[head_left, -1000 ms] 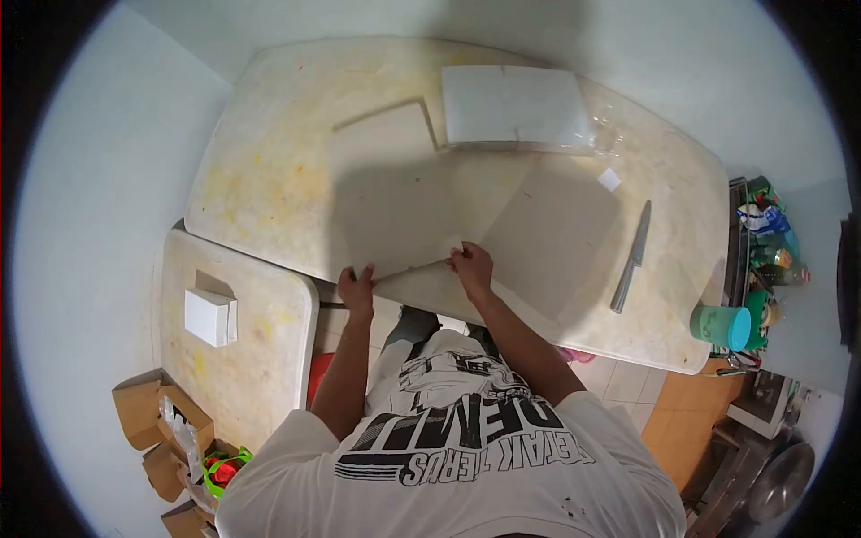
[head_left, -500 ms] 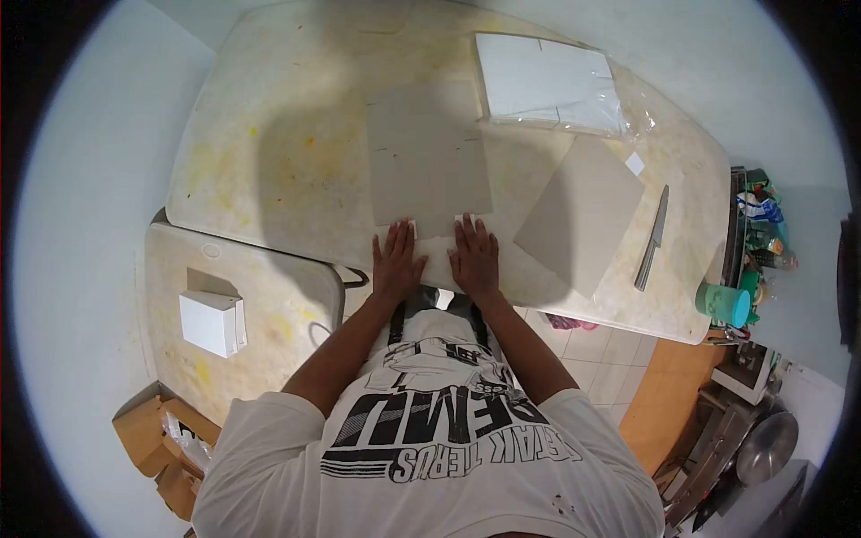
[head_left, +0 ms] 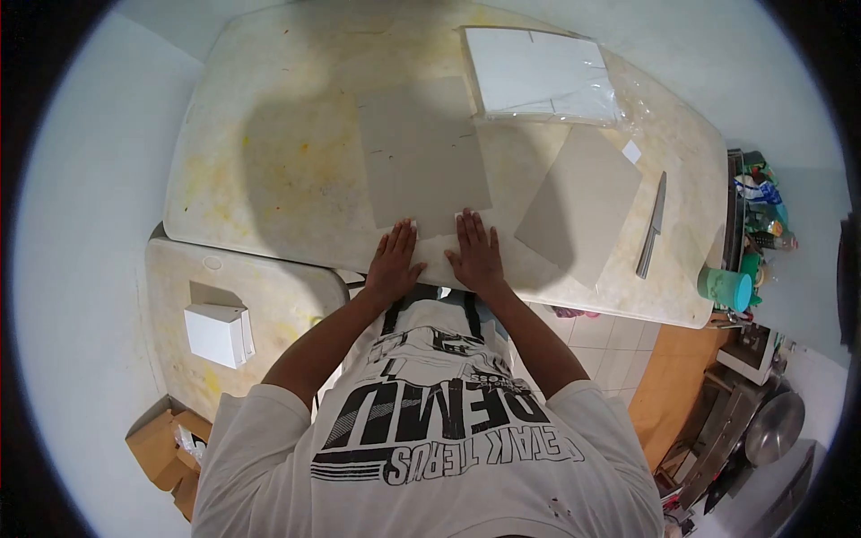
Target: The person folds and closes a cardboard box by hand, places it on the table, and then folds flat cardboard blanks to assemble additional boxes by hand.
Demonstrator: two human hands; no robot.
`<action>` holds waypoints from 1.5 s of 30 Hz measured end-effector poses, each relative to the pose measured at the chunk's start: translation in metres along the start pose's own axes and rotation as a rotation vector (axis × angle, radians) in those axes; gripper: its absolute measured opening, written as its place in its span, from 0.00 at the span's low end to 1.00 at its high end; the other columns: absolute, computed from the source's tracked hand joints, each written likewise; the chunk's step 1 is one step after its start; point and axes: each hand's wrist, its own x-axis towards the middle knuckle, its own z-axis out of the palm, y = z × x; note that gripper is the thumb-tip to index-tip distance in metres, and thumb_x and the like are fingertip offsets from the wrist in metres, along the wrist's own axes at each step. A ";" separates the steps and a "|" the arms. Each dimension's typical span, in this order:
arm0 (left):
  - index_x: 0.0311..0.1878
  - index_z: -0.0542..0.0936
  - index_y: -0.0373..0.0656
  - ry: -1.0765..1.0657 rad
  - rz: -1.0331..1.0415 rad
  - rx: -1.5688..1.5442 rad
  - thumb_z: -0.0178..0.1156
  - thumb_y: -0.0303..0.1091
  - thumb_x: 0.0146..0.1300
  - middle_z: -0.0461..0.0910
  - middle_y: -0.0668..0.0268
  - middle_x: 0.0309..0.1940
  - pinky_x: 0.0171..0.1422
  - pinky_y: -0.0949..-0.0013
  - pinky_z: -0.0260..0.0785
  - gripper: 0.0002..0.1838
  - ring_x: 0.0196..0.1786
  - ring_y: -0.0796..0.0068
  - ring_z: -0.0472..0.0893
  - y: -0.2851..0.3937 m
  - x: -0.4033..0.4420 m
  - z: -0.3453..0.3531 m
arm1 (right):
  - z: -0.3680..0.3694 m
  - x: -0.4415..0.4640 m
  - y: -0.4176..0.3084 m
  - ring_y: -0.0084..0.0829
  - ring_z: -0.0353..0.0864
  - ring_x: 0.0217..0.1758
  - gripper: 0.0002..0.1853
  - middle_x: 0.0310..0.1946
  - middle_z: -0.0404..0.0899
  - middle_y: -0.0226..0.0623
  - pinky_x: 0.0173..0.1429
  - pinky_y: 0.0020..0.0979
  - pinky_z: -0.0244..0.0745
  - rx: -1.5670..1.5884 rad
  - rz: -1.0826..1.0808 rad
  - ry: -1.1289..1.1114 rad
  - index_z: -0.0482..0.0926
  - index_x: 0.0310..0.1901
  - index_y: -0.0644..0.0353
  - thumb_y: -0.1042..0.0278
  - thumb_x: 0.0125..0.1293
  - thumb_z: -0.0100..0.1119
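Card: grey card (head_left: pixel 426 152) is lying flat on the big table (head_left: pixel 208 193), right in front of the person, with a few short dark marks on it. A second ago its near edge was pinched up in both hands, so that's the big change.
Left hand: left hand (head_left: pixel 393 262) is palm down, fingers straight and a bit apart, thumb out, fingertips at the card's near edge. No more pinching like a second ago; same pose as half a second ago.
Right hand: right hand (head_left: pixel 476 258) does pretty much the same at the other end of that edge, fingers fanned and flat, thumb towards the left one. Also let go of its earlier pinch.
Under the fingertips: something small and pale peeks out, can't tell what.
Second card: second card (head_left: pixel 596 202) sits angled to the right, apart from the first one, same spot on the table as before.
White pack: white pack (head_left: pixel 534 73) in clear plastic is up at the far side, hasn't budged.
Right side: paper square (head_left: pixel 632 151) just beside the second card, then knife (head_left: pixel 653 224), handle towards the person, and teal cup (head_left: pixel 725 288) near the corner.
Side table: side table (head_left: pixel 179 269) has a small white box (head_left: pixel 215 336) on it, same as earlier.
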 end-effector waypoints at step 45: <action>0.69 0.61 0.34 0.345 -0.375 -0.172 0.62 0.31 0.56 0.57 0.46 0.69 0.70 0.52 0.57 0.37 0.69 0.45 0.61 -0.041 0.080 0.006 | -0.010 0.100 0.019 0.50 0.65 0.60 0.32 0.62 0.60 0.53 0.62 0.45 0.64 0.458 0.257 0.113 0.60 0.66 0.70 0.75 0.59 0.57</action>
